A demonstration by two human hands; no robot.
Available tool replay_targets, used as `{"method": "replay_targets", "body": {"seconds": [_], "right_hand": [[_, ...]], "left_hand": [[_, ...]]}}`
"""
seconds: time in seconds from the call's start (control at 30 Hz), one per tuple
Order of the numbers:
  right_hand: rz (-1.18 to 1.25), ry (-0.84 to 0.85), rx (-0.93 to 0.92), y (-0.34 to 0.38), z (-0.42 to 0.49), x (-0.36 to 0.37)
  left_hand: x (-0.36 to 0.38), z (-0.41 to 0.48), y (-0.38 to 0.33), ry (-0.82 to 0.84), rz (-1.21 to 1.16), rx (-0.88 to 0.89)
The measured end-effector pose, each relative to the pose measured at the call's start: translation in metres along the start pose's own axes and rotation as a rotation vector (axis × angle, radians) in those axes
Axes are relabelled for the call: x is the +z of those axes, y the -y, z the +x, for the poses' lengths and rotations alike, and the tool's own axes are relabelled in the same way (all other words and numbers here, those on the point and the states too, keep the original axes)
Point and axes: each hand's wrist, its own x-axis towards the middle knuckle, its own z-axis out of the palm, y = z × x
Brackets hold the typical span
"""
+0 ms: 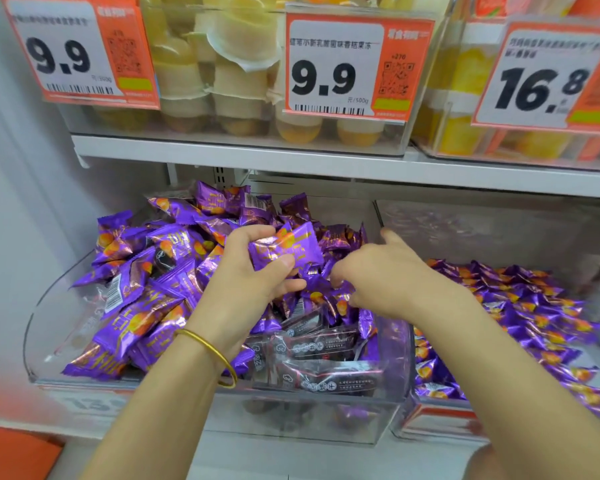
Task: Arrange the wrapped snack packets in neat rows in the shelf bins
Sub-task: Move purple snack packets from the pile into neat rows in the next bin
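You are standing at a white shelf (pixel 326 161) and working in the clear left bin (pixel 49 306) on its lower level. The purple packets (pixel 160 271) in it are lying in a loose heap, pointing every way and riding up over the back. At the front of the same bin a few dark packets (pixel 319 344) are lying flat and roughly side by side, the only part that is looking like a row. The right bin (pixel 482 230) is holding more purple ones (pixel 520 306), spread low and not lined up as far as the blur shows. So I am judging the job as barely begun: most of both bins is waiting to be sorted.

Your left hand (pixel 253 268) is gripping one packet (pixel 284 251) above the middle of the heap, thumb and fingers clamped on it. Your right hand (pixel 378 275) is reaching down beside it with fingers curled into the pile; I cannot tell whether they are pinching anything. A gold bangle (pixel 208 348) is sitting on your left wrist.
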Motion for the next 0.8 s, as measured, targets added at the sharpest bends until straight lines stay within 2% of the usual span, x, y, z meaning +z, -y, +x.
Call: {"method": "replay_targets", "body": {"seconds": [0.1,0.2,0.3,0.43,0.67,0.73,0.8], "right_hand": [[0.039,-0.006,-0.02,0.001,0.001,-0.001],[0.228,-0.172,-0.089,-0.008,-0.007,-0.002],[0.635,-0.326,-0.141,-0.021,-0.025,-0.009],[1.347,-0.381,-0.142,-0.019,-0.039,-0.016],[1.549,-0.496,0.032,-0.009,-0.029,-0.009],[1.558,-0.478,0.041,-0.008,-0.028,-0.007],[1.556,-0.462,0.047,-0.004,-0.027,-0.005]], "left_hand": [[0.0,-0.001,-0.001,0.014,0.029,-0.001],[0.0,-0.004,-0.002,0.026,0.013,0.005],[-0.002,-0.003,-0.002,0.013,-0.008,0.056],[0.001,-0.002,0.0,0.012,-0.043,0.088],[0.011,-0.001,-0.009,0.135,-0.572,-0.18],[0.013,-0.003,-0.011,0.147,-0.569,-0.198],[0.015,-0.005,-0.009,0.2,-0.478,-0.143]]}}
